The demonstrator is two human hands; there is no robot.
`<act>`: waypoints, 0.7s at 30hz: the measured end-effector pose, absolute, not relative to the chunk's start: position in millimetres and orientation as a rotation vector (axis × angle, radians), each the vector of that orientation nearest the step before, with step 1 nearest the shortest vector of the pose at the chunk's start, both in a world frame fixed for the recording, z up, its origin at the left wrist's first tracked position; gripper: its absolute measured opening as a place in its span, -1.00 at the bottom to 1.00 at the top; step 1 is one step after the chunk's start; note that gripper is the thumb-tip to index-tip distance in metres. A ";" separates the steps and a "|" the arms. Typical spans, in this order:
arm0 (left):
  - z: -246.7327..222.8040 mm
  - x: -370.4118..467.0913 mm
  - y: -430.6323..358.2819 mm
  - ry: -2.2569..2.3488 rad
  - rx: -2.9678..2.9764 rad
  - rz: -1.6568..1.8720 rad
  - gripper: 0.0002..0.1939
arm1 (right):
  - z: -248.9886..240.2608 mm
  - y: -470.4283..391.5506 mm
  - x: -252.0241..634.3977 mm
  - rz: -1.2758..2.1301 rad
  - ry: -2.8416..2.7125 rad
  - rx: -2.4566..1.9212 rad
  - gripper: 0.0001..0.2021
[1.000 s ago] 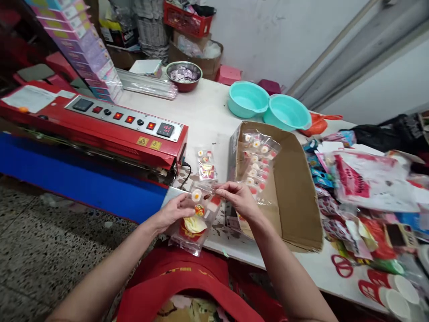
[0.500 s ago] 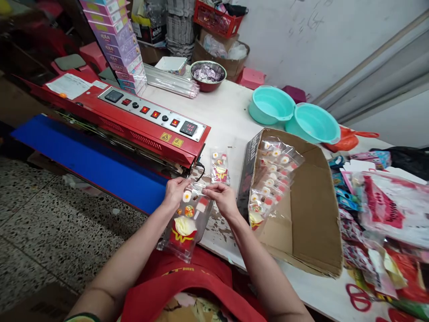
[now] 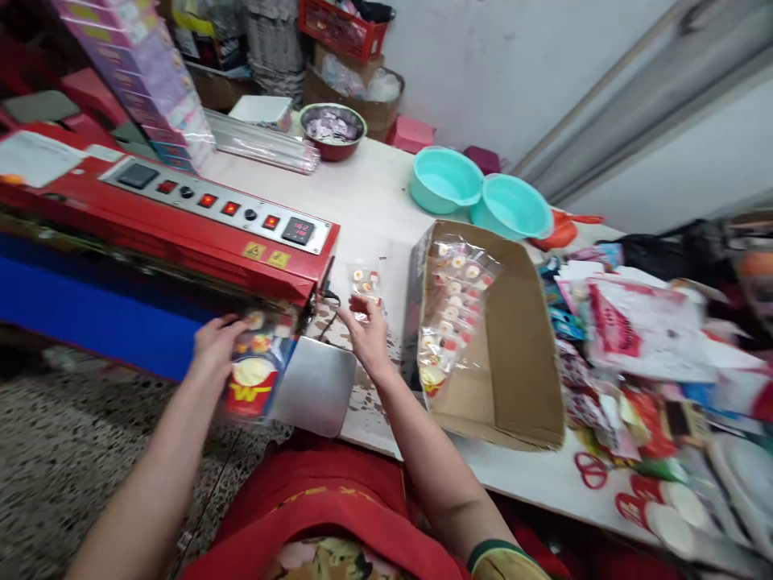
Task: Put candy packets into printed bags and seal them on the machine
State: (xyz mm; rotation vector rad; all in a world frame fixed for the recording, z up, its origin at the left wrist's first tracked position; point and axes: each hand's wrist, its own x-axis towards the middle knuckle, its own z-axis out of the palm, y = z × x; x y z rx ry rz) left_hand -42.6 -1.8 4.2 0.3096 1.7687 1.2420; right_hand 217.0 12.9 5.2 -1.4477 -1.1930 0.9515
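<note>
My left hand (image 3: pixel 212 348) is closed on the edge of a clear plastic packet (image 3: pixel 252 374), at the front of the red band sealer (image 3: pixel 229 234). A fries-box shape in red and yellow and small food-shaped pieces show through the packet; its top lies by the sealer's right end. My right hand (image 3: pixel 367 337) is over the table with its fingers apart, nearest to a similar packet (image 3: pixel 365 278) lying flat. Whether its fingertips touch that packet I cannot tell. A bare metal plate (image 3: pixel 320 387) sits between my hands.
Right of my hand stands an open cardboard box (image 3: pixel 519 354) with several filled packets (image 3: pixel 456 298) fanned inside. A blue conveyor belt (image 3: pixel 102 310) runs along the sealer. Two turquoise basins (image 3: pixel 447 177) stand behind; red scissors (image 3: pixel 590 470) and piled bags (image 3: pixel 640 322) lie right.
My left hand has carried the packet leftward to the sealer's front. My right hand has let go of it and moved toward the packet on the table. The view has turned right.
</note>
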 end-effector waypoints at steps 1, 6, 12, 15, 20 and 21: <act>1.3 -53.7 1.0 1.887 0.360 1.261 -0.57 | 9.6 7.8 245.3 0.807 -1.281 -1.495 -0.50; -3.8 -71.7 -2.5 2.487 1.351 1.392 -0.33 | 20.9 -12.8 411.3 0.314 -1.699 -1.943 -0.36; 1.4 17.8 -38.8 1.948 1.906 1.278 -0.69 | 9.7 -9.0 484.3 0.389 -2.135 -2.148 -0.83; -2.2 56.9 -51.5 1.749 1.863 1.142 -0.78 | 21.8 -15.8 481.2 0.520 -2.072 -2.001 -0.78; 19.4 103.9 -52.2 1.402 1.681 1.075 -0.82 | 97.1 -46.6 462.2 0.702 -1.810 -1.664 -0.75; 30.1 113.9 -48.8 1.329 1.629 1.067 -0.79 | 117.9 -52.3 455.7 0.645 -1.802 -1.621 -0.79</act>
